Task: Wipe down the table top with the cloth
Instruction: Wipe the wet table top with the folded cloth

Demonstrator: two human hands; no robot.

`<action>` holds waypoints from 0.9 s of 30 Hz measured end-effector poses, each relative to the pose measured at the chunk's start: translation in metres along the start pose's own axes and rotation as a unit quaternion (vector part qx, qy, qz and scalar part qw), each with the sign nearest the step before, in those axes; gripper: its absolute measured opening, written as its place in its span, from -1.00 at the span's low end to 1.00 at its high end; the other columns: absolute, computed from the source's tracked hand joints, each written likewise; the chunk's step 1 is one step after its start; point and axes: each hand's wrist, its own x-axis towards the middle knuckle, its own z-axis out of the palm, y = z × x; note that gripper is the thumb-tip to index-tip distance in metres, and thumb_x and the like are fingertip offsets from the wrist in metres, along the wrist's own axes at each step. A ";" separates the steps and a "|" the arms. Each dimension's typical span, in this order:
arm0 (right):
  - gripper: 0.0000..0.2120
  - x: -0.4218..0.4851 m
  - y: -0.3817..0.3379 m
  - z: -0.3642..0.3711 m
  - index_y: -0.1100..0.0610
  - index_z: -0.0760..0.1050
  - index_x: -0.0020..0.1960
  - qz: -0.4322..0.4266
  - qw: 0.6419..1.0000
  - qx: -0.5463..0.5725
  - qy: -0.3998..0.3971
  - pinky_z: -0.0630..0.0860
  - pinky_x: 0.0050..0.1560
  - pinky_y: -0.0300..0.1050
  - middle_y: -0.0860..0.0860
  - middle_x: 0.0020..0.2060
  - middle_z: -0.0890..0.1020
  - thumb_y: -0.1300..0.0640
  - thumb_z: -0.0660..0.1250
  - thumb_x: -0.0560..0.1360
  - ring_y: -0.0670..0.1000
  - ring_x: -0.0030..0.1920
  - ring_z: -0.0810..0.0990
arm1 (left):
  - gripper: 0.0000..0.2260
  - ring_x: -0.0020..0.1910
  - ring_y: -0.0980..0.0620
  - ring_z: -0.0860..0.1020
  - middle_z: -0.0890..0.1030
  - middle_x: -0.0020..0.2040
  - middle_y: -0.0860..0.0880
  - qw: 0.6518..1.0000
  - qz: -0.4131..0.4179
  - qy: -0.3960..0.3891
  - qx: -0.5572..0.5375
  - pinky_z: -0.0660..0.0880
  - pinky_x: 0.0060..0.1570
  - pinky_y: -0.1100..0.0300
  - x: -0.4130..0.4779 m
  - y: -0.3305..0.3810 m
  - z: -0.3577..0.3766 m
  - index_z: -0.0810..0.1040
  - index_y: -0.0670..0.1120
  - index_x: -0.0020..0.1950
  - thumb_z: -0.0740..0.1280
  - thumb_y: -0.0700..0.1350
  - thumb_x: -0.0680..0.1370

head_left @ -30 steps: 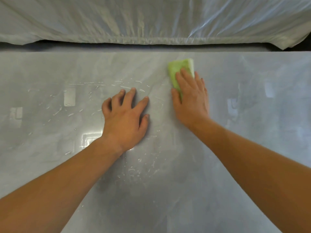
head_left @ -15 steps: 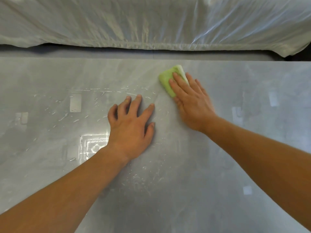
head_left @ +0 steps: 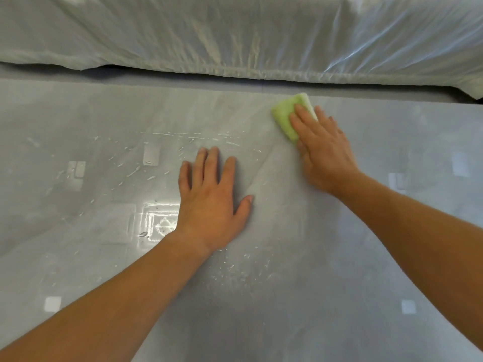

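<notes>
Green folded cloth (head_left: 285,114) lies right of centre in the upper frame, near the far edge of the grey table top (head_left: 78,113), pressed flat under the straight fingers of the right hand (head_left: 325,155). The left hand (head_left: 209,202) rests at centre, fingers spread, grasping nothing. Water droplets (head_left: 183,142) streak the left half. Held only by flat pressure, the cloth may slip free or smear them.

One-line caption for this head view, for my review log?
Wiping: right hand presses a green cloth onto the wet grey table near its far edge; left hand rests flat nearby.
</notes>
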 end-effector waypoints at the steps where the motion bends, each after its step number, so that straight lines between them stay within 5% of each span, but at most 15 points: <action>1: -0.50 0.012 -0.005 -0.002 -0.03 0.10 0.60 0.070 0.997 0.020 0.023 0.00 0.56 0.20 -0.08 0.61 0.09 0.12 0.06 0.67 0.17 0.60 0.02 | -0.34 0.59 -0.21 -0.06 0.06 0.61 -0.20 1.000 -0.012 -0.006 0.003 -0.11 0.52 -0.22 -0.004 -0.001 0.002 0.17 -0.07 0.57 0.08 0.26 0.56; 4: -0.44 0.022 -0.042 0.003 0.01 0.06 0.61 0.168 0.983 0.040 0.054 -0.03 0.57 0.15 -0.06 0.62 0.04 0.21 0.07 0.64 0.20 0.59 -0.02 | -0.34 0.60 -0.18 -0.12 -0.03 0.63 -0.16 1.000 -0.013 -0.012 0.009 -0.14 0.52 -0.21 -0.008 -0.005 0.005 0.11 -0.05 0.60 0.00 0.26 0.58; 9: -0.45 -0.044 -0.031 0.014 0.00 0.18 0.58 -0.101 0.995 0.002 -0.019 0.02 0.56 0.13 -0.05 0.59 0.17 0.20 0.12 0.61 0.17 0.58 0.09 | -0.35 0.60 -0.16 -0.15 -0.06 0.63 -0.16 1.000 -0.012 -0.017 -0.003 -0.17 0.53 -0.19 -0.008 -0.007 0.005 0.10 -0.04 0.61 -0.01 0.24 0.58; 16: -0.51 -0.032 -0.023 0.005 -0.03 0.10 0.60 0.147 0.986 0.058 0.061 -0.02 0.57 0.13 -0.09 0.61 0.08 0.09 0.04 0.68 0.15 0.60 0.00 | -0.44 0.59 -0.24 -0.08 0.03 0.62 -0.20 1.000 0.016 -0.006 -0.023 -0.13 0.51 -0.24 -0.040 0.007 0.010 0.24 -0.01 0.54 0.01 0.19 0.60; 22: -0.47 -0.118 -0.024 0.027 0.06 0.28 0.54 -0.167 0.986 -0.001 0.002 0.12 0.53 0.16 -0.01 0.55 0.26 0.20 0.15 0.57 0.20 0.56 0.18 | -0.46 0.60 -0.20 -0.07 0.03 0.62 -0.16 1.000 0.000 -0.016 -0.018 -0.11 0.51 -0.26 -0.078 0.016 0.018 0.23 0.01 0.56 -0.01 0.18 0.61; 24: -0.50 -0.109 -0.002 0.021 0.03 0.28 0.54 -0.115 0.993 0.005 0.020 0.14 0.52 0.22 0.00 0.55 0.27 0.15 0.10 0.59 0.23 0.55 0.19 | -0.46 0.60 -0.20 -0.05 0.04 0.62 -0.16 1.000 -0.002 -0.013 -0.017 -0.10 0.51 -0.25 -0.088 0.019 0.019 0.25 0.02 0.55 -0.02 0.18 0.61; 27: -0.50 -0.091 -0.007 0.017 0.00 0.22 0.56 0.092 0.993 0.052 0.059 0.02 0.56 0.15 -0.03 0.58 0.19 0.14 0.08 0.63 0.23 0.57 0.10 | -0.46 0.60 -0.17 -0.09 0.01 0.63 -0.15 1.000 -0.018 -0.017 -0.010 -0.14 0.52 -0.23 -0.101 0.020 0.023 0.21 0.03 0.56 -0.04 0.19 0.61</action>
